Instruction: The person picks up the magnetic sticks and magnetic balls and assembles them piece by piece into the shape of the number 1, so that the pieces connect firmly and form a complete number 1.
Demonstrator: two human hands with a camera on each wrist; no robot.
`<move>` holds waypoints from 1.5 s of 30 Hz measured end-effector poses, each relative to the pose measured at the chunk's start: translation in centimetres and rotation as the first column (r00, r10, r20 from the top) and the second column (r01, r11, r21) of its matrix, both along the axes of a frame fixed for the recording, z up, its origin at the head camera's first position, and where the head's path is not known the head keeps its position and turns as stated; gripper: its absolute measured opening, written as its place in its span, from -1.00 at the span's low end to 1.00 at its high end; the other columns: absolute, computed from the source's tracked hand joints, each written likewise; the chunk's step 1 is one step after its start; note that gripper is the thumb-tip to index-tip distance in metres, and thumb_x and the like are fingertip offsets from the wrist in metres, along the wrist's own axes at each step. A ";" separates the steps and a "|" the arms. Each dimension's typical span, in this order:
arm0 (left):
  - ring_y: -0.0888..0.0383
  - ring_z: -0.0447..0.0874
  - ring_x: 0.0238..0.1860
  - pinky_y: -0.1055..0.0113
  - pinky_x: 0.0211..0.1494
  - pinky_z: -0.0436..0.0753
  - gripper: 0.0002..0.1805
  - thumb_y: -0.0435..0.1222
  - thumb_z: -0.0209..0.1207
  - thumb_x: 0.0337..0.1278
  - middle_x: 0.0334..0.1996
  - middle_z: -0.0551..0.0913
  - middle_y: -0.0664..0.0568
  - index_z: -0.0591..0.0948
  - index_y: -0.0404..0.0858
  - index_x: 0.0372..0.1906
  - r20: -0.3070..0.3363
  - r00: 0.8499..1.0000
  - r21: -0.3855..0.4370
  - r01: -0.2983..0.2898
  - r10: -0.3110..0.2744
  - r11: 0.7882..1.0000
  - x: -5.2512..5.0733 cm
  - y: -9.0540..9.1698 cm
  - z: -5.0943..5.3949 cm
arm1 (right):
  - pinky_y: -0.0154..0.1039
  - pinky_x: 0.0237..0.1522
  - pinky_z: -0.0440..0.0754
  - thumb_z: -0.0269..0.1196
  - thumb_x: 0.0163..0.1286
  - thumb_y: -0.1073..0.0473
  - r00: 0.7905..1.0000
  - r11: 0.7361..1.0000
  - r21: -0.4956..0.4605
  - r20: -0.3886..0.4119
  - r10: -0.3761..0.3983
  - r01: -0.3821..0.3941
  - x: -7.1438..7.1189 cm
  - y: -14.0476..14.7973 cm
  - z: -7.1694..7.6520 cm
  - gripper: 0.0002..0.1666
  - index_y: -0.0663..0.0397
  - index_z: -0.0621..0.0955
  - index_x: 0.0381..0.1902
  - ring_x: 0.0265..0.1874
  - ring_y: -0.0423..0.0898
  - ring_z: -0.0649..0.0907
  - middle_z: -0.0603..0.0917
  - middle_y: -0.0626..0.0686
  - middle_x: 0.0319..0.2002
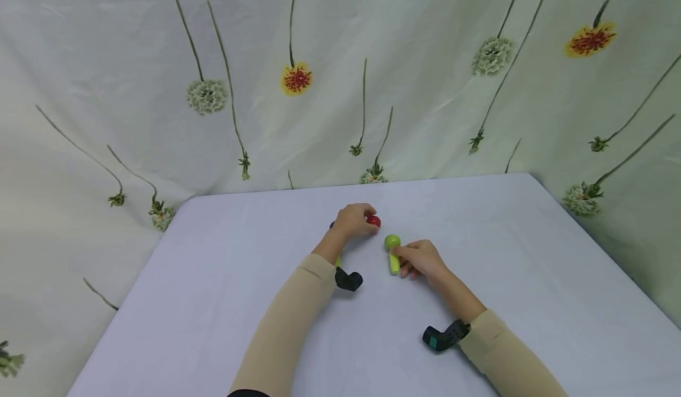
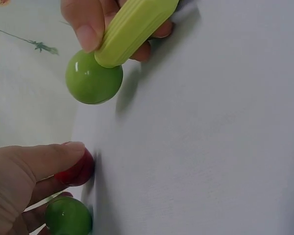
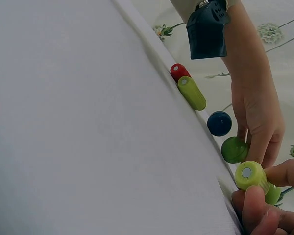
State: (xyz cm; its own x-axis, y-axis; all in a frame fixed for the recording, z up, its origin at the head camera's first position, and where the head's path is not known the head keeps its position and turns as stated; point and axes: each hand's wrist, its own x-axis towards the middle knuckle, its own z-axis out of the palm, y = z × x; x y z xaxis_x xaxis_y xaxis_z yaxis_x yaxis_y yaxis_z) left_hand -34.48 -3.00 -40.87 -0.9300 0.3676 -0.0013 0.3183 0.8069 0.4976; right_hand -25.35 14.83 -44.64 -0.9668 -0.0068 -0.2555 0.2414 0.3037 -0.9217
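Note:
The right hand [image 1: 422,257] pinches a yellow-green rod [image 1: 394,263] between thumb and fingers. One end of this rod touches a light green ball [image 2: 93,81]; the opposite end shows a grey disc in the right wrist view. To its left, the left hand [image 1: 352,221] holds a red ball [image 2: 79,169] between thumb and fingers, low over the white table. A darker green ball [image 2: 68,216] sits close beside the left fingers. The left hand hides part of the red ball, and in the head view it covers the darker green ball.
Near the left forearm, a second yellow-green rod [image 3: 192,93] lies beside a red rod [image 3: 179,71]. A dark blue ball [image 3: 219,123] rests near the darker green one. The white table [image 1: 255,237] ends at a flower-patterned cloth [image 1: 330,101] behind.

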 end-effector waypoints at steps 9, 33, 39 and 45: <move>-0.01 0.56 0.03 0.10 0.16 0.46 -0.57 -0.21 0.35 0.13 0.00 0.66 -0.08 0.63 -0.25 0.10 -0.043 0.999 -0.017 0.020 -0.021 1.000 -0.1 -0.1 -0.6 | -0.40 -0.72 0.44 0.30 0.26 0.05 1.000 1.000 -0.005 0.002 0.008 -0.008 0.1 -0.1 0.1 -0.64 0.30 0.64 -0.46 -0.78 -0.21 0.56 0.62 0.03 -0.67; 0.06 0.59 -0.02 0.20 0.07 0.56 -0.60 -0.20 0.37 0.11 -0.04 0.68 -0.03 0.65 -0.26 0.04 -0.147 0.984 0.126 0.123 -0.104 0.984 4.3 -1.5 -1.1 | -0.39 -0.70 0.45 0.28 0.28 0.07 1.000 1.000 0.006 -0.018 0.024 -0.024 0.1 0.0 0.1 -0.65 0.34 0.66 -0.41 -0.75 -0.20 0.57 0.61 0.02 -0.68; 0.09 0.57 -0.02 0.22 0.07 0.55 -0.60 -0.19 0.38 0.09 -0.07 0.67 -0.01 0.66 -0.23 0.05 -0.153 0.981 0.130 0.136 -0.116 0.982 5.6 -1.7 -1.2 | -0.39 -0.71 0.46 0.27 0.28 0.08 1.000 1.000 0.000 -0.017 0.019 -0.019 0.1 0.1 0.1 -0.64 0.36 0.65 -0.38 -0.76 -0.20 0.57 0.63 0.04 -0.65; 0.08 0.60 -0.01 0.22 0.09 0.56 -0.60 -0.22 0.39 0.08 -0.07 0.69 0.01 0.66 -0.26 0.03 -0.165 0.975 0.147 0.172 -0.148 0.974 6.9 -2.0 -1.3 | -0.41 -0.70 0.47 0.27 0.29 0.09 1.000 1.000 -0.007 -0.009 0.019 -0.019 0.2 0.1 0.4 -0.64 0.39 0.64 -0.34 -0.77 -0.21 0.57 0.63 0.04 -0.63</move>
